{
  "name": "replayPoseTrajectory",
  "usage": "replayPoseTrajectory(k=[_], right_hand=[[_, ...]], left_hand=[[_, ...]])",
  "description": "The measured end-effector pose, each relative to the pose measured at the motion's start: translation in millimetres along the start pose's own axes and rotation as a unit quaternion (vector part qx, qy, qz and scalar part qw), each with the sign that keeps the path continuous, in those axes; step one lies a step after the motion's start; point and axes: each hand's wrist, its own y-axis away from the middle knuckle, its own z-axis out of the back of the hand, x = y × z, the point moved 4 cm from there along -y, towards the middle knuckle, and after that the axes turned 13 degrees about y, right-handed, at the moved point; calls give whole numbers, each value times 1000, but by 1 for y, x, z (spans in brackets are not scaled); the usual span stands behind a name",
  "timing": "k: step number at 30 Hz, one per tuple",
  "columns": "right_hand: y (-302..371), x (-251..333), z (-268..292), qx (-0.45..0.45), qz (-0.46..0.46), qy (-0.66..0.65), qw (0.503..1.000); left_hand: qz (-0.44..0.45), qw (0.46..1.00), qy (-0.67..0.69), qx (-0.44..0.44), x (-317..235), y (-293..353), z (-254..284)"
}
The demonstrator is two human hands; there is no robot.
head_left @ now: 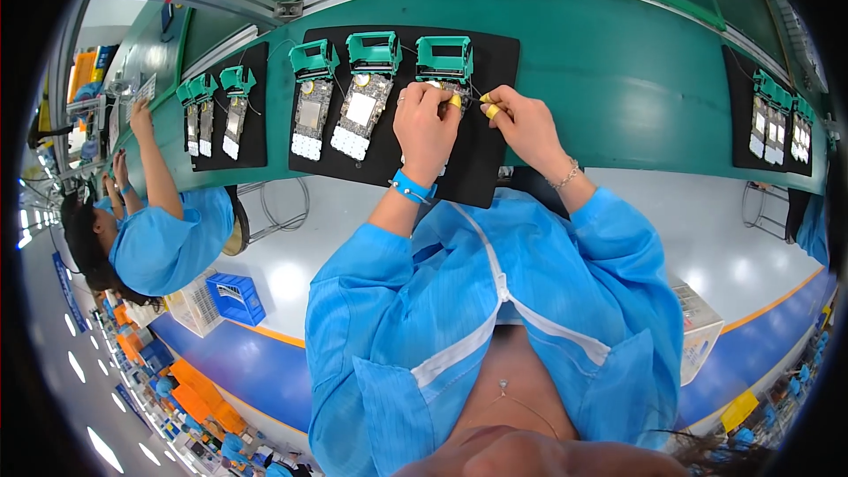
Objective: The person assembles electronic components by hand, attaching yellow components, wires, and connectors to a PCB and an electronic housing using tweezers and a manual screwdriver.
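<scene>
A black mat (490, 53) on the green bench carries three circuit boards, each joined to a green plastic frame. My left hand (426, 124), with a blue wrist strap and a yellow fingertip cover, presses on the rightmost board (455, 88) below its green frame (444, 56). My right hand (527, 124), with yellow fingertip covers and a bracelet, pinches a thin dark wire (473, 100) that runs toward the left hand's fingertip. The left board (311, 115) and the middle board (360, 115) lie untouched. Most of the rightmost board is hidden under my left hand.
A co-worker in a blue coat (163, 238) reaches onto the bench at the left, beside a second black mat (252, 124) with similar boards. A third mat with boards (777, 128) lies at the far right. On the floor stand a blue crate (234, 298) and a clear bin (700, 327).
</scene>
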Motion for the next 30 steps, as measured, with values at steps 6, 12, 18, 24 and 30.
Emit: replayPoseTrajectory(k=[6,12,18,24,30], right_hand=[[1,12,11,-75,104,106,986],[-2,11,15,-87,121,170,974],[-5,14,15,-32,121,169,978],[-8,14,22,-39,94,174,979],[-10,14,20,-12,95,194,976]], left_hand=[[13,999,-27,42,1,2,5],[49,995,-42,82,6,21,12],[35,998,-19,55,7,22,12],[30,998,-26,44,7,25,12],[30,999,-12,44,7,24,11]])
